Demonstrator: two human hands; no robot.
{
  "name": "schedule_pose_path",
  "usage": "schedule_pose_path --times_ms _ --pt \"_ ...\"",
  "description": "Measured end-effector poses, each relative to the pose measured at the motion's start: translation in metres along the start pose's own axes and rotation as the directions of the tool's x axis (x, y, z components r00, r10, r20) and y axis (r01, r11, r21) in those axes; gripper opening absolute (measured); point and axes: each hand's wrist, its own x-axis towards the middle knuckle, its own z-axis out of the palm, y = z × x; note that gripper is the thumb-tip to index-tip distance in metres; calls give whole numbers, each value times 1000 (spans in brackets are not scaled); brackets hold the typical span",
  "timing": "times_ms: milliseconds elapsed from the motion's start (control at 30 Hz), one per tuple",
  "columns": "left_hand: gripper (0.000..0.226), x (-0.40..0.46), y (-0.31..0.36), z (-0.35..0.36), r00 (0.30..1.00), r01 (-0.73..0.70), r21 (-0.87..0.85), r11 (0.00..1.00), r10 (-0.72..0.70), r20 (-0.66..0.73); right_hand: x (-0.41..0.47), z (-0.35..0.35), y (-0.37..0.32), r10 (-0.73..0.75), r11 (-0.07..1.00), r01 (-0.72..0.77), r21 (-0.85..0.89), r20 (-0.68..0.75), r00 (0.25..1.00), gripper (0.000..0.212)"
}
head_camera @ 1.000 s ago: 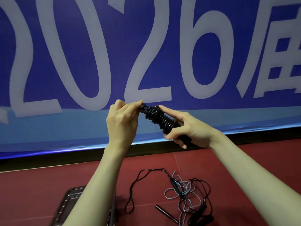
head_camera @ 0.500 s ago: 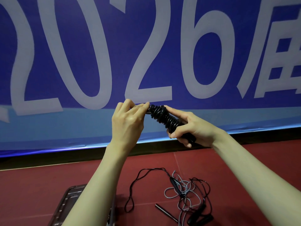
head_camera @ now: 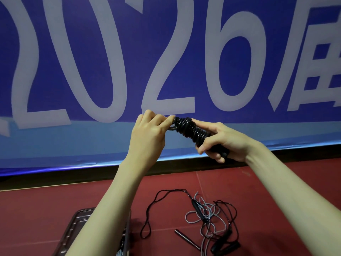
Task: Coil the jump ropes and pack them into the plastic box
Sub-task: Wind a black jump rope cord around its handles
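Observation:
I hold a black jump rope (head_camera: 191, 131) up in front of me, its cord wound in tight turns around the handles. My right hand (head_camera: 224, 142) grips the lower end of the bundle. My left hand (head_camera: 150, 132) pinches the cord at the bundle's upper end. Below on the red floor lies a tangle of loose ropes (head_camera: 208, 217), black and grey, with black handles (head_camera: 224, 244) at its lower right. The clear plastic box (head_camera: 77, 226) sits at the lower left, partly hidden by my left forearm.
A big blue banner (head_camera: 184, 52) with white numerals fills the background, with a dark strip along its base. A thin dark handle (head_camera: 186, 239) lies apart from the tangle on the red floor (head_camera: 36, 209).
Both hands have risen slightly with the wound bundle and shifted a little right. My left hand keeps working the cord end at the top. The ropes on the floor lie unchanged.

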Motion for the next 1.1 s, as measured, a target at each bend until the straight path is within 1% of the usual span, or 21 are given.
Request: schedule_pose_path --times_ms 67,133,200,267,300,333,367,400,433,467,533,600,633,733,800,867,1000,1033,1100 --pt "54 -1 -3 1 993 9 -127 992 6 115 -2 -4 -1 -5 1000 5 -6 0 1000 73" --pt "49 -3 -3 0 979 72 -258 964 -19 204 -3 -6 -4 -4 999 3 -39 -22 1000 74" --pt "39 -3 -2 -1 973 148 -359 921 -71 219 -3 -6 -6 5 998 -7 -66 -20 1000 74" --pt "35 -3 -1 -6 964 228 -455 860 -133 231 -3 -6 -6 13 997 -13 -80 0 1000 76" --pt "33 -3 -1 -9 950 291 -530 797 -175 258 -4 -6 -6 16 997 -15 -76 13 1000 77" --pt "30 -2 1 -13 925 372 -624 687 -223 307 -6 -8 -7 18 997 -17 -72 17 1000 78" --pt "28 -1 3 -18 892 453 -710 539 -267 366 -6 -9 -8 16 997 -15 -72 23 1000 79" --pt "27 0 7 -22 862 502 -769 395 -302 408 -7 -10 -10 12 997 -10 -77 27 1000 79" --pt "27 0 11 -23 842 520 -801 295 -337 423 -7 -10 -11 7 997 -5 -80 30 1000 80" --pt "28 1 16 -24 828 522 -819 239 -374 418 -7 -10 -12 -1 997 4 -79 33 999 79" --pt "27 3 23 -23 806 506 -841 190 -450 384 -7 -8 -13 -16 998 18 -59 41 999 77" --pt "23 6 24 -21 804 480 -855 194 -488 340 -7 -8 -13 -17 999 19 -26 46 999 77" --pt "21 7 21 -21 812 470 -855 222 -489 319 -8 -9 -13 -14 1000 15 -11 51 999 77" --pt "16 8 15 -22 844 471 -812 344 -443 302 -10 -11 -13 -13 999 15 -28 68 998 75" --pt "13 9 12 -23 853 478 -776 411 -426 300 -10 -12 -12 -13 999 16 -51 62 998 74" --pt "12 9 10 -24 852 483 -764 428 -433 296 -11 -11 -12 -15 998 18 -56 54 998 75" --pt "13 11 13 -28 850 484 -772 412 -432 303 -14 -14 -13 -12 997 18 -77 79 997 79" --pt "15 12 14 -29 858 474 -767 433 -422 292 -15 -15 -13 -9 996 16 -86 88 996 79" --pt "16 14 16 -32 885 438 -744 505 -389 256 -17 -18 -14 1 995 8 -96 92 996 81"
